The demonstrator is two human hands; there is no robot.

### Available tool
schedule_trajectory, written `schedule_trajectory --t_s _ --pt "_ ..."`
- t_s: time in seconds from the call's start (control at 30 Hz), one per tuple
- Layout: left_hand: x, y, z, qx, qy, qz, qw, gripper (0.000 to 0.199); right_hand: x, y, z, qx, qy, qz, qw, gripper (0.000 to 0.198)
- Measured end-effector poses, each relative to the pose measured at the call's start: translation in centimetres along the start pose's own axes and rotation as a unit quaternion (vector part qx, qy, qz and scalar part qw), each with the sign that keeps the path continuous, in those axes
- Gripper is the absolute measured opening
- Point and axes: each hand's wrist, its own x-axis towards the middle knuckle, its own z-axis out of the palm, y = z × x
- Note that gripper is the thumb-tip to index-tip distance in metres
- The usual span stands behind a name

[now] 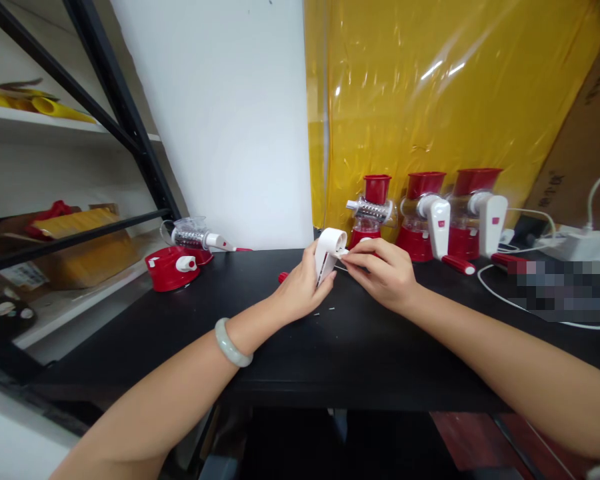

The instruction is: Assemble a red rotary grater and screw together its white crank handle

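A yellow plastic sheet point(430, 100) covers the wall behind the right half of the scene, with a white wall point(220, 120) beside it and a brown carton point(585, 140) leaning at the far right. A black metal rack point(120, 113) with shelves stands on the left. The black table point(330, 347) fills the middle.

At the back of the table, against the sheet, three red grinders stand in a row: one point(373, 210) showing a bare metal drum, the next point(423, 213) and the last point(473, 210) each fitted with a white crank. On the table's left end lies a red base point(170, 268) with a clear drum part point(193, 235) just behind it. A white cable point(500, 293) curls across the right side near a white power strip point(580, 243).

Near the table's middle, the left hand point(303, 287) is closed around a white crank handle point(329, 253), gripping its lower part and holding it upright above the table. The right hand point(385, 270) is curled, its fingertips point(353, 255) pinching at the handle's right side; what they hold there is too small to tell. A pale bangle point(233, 341) sits on the left wrist. A small red piece point(283, 277) shows behind the left hand.
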Motion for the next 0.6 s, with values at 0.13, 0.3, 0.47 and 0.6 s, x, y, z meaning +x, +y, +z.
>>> schedule_trajectory --t_s 0.13,0.3,0.47,0.6 --pt "0.07 0.28 -0.18 -0.021 0.002 0.014 1.000 0.069 0.08 0.05 -0.11 -0.041 0.012 -0.041 0.998 0.021" --pt "0.05 0.40 -0.27 -0.024 -0.005 0.018 1.000 0.068 0.13 0.14 -0.35 -0.061 0.008 -0.078 0.995 0.024" --pt "-0.13 0.26 -0.18 -0.026 -0.008 0.020 0.999 0.067 0.17 0.18 -0.62 -0.058 -0.005 -0.106 0.993 0.027" --pt "-0.16 0.19 -0.17 -0.028 -0.012 0.026 0.999 0.067 0.14 0.22 -0.70 -0.050 -0.012 -0.105 0.993 0.025"
